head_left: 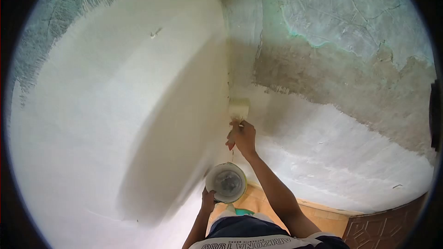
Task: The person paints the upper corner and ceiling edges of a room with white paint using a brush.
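Note:
My right hand (243,137) is closed around the handle of a paintbrush (239,109). Its wide, pale bristles lie against the right wall, close to the corner. The red end of the handle sticks out below my fingers. Lower down, my left hand (209,199) grips the rim of a round paint bucket (226,180), thumb over the edge. Inside the bucket the walls are whitish, with a greyish patch at the bottom. White paint covers most of the left wall (115,101) and the lower part of the right wall (318,138).
Bare greenish-grey plaster (341,4) and a brownish band (314,71) lie above the white on the right wall. An orange tiled floor (318,214) shows below, with a brown patterned panel (387,226) at lower right. A dark object (435,115) stands at the right edge.

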A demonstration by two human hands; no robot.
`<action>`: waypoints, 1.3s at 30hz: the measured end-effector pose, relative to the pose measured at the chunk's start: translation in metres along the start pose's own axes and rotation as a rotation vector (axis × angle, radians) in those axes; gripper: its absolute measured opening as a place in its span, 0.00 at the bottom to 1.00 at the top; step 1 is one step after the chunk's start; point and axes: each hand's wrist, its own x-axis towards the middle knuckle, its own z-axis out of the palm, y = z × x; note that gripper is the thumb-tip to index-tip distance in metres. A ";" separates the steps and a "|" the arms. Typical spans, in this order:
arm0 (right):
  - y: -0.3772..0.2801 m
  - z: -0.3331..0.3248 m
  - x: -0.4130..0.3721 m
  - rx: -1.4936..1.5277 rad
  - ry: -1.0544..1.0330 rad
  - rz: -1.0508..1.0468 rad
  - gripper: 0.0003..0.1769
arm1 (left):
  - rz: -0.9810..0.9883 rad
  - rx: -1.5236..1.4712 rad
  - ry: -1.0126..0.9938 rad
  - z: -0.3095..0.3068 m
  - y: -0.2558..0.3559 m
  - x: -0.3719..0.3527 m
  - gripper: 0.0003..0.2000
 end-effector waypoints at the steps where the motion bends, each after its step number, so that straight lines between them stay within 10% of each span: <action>1: 0.022 -0.003 -0.002 -0.009 -0.006 0.052 0.20 | 0.001 -0.023 0.003 -0.002 -0.003 -0.005 0.30; 5: 0.089 -0.015 -0.019 0.099 0.001 0.339 0.20 | 0.230 0.287 -0.003 -0.001 -0.018 -0.022 0.29; 8: 0.093 -0.016 -0.022 0.197 -0.007 0.350 0.19 | 0.032 -0.033 0.103 0.006 -0.024 -0.026 0.29; 15: -0.096 0.019 0.011 0.288 -0.076 -0.275 0.15 | 0.070 -0.024 0.184 0.017 -0.043 -0.051 0.28; 20: -0.109 0.017 0.013 0.020 0.020 -0.601 0.14 | 0.068 -0.013 0.204 0.038 -0.051 -0.069 0.28; 22: -0.071 -0.005 0.016 0.117 -0.093 -0.187 0.14 | 0.071 -0.024 0.210 0.038 -0.064 -0.075 0.28; 28: 0.085 -0.048 -0.021 -0.048 -0.130 0.083 0.17 | 0.147 -0.041 0.266 0.032 -0.095 -0.104 0.29; 39: 0.051 -0.234 -0.160 -0.281 -0.509 0.149 0.20 | 0.225 0.326 0.245 0.086 -0.065 -0.115 0.31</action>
